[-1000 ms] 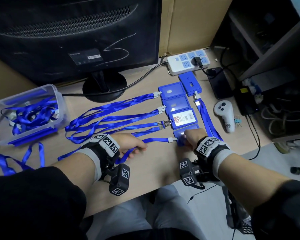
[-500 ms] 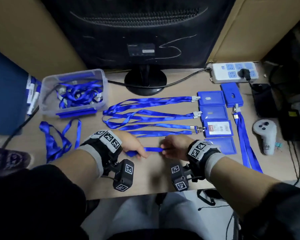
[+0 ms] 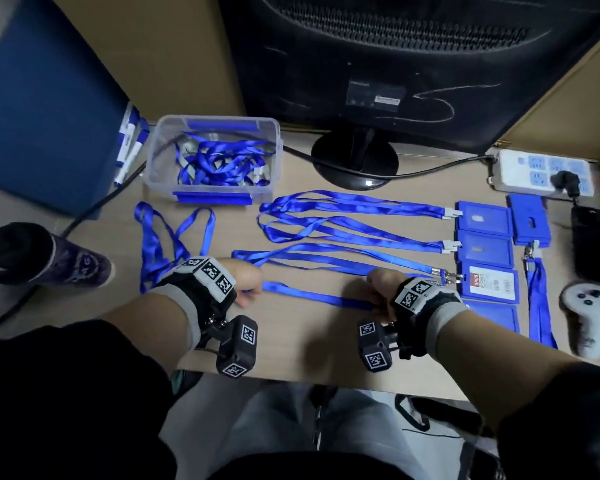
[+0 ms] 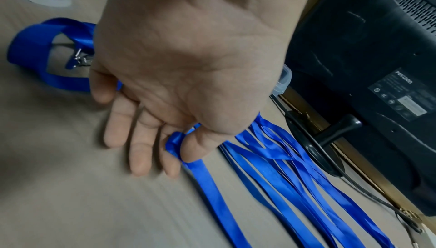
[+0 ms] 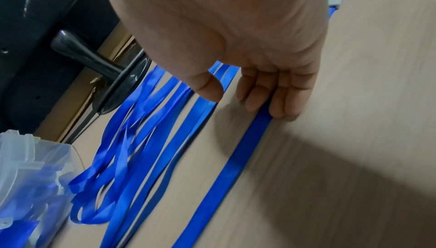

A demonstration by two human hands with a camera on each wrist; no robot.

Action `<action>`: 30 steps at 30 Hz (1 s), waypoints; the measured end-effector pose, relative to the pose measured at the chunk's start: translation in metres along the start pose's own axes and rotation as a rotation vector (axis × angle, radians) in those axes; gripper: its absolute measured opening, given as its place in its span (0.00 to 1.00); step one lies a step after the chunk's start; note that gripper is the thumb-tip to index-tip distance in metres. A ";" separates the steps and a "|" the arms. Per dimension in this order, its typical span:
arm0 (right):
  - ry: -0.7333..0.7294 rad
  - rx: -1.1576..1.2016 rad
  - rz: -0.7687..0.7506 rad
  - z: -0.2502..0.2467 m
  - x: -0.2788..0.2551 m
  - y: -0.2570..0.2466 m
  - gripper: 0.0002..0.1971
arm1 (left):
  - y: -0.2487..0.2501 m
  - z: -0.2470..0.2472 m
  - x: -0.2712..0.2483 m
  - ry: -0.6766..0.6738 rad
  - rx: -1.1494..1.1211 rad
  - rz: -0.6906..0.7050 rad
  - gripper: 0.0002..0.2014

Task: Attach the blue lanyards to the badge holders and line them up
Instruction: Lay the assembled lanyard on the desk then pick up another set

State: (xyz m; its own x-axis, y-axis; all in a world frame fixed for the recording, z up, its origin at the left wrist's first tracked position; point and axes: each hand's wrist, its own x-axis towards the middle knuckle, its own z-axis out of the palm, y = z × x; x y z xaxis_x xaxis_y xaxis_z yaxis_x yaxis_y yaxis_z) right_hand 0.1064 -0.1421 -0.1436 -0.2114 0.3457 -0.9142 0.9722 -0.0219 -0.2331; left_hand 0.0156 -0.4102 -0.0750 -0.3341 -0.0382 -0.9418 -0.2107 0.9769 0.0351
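Observation:
Several blue badge holders lie in a column at the right, the upper three with blue lanyards stretched out to the left. The front lanyard runs straight from the bottom holder between my hands. My left hand pinches its looped end between thumb and index finger, the other fingers straight. My right hand lies flat, its fingertips pressing the strap onto the desk. One more holder lies further right, its lanyard trailing towards me.
A clear plastic box of lanyards stands at the back left, a loose lanyard in front of it. Monitor stand and cable at the back, power strip, phone and white controller on the right, a dark cup on the left.
My right hand left the bottom holder and slid along the strap. My hands then moved apart, the left pulling the loop end leftward, so the lanyard now lies straight. The head view shifted left.

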 end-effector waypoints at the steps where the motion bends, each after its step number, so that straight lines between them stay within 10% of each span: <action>1: 0.002 0.003 0.015 -0.001 0.001 -0.001 0.13 | -0.004 0.000 0.000 0.010 -0.038 -0.006 0.07; 10: 0.001 0.010 -0.037 -0.024 -0.029 -0.019 0.11 | 0.001 -0.023 -0.022 0.086 -0.106 0.010 0.07; 18: 0.098 0.237 -0.019 -0.113 -0.066 -0.007 0.11 | 0.101 -0.023 -0.049 0.109 -0.274 0.046 0.06; 30: 0.128 0.216 -0.044 -0.220 -0.043 0.090 0.12 | 0.264 0.081 -0.068 -0.356 -0.145 0.375 0.15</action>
State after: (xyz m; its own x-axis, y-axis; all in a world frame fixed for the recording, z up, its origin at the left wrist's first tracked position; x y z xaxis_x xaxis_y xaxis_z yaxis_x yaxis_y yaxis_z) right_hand 0.2255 0.0470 -0.0524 -0.2250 0.4668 -0.8553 0.9153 -0.1996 -0.3497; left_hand 0.0571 -0.1327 -0.0291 -0.0834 0.4060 -0.9101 -0.2698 0.8699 0.4128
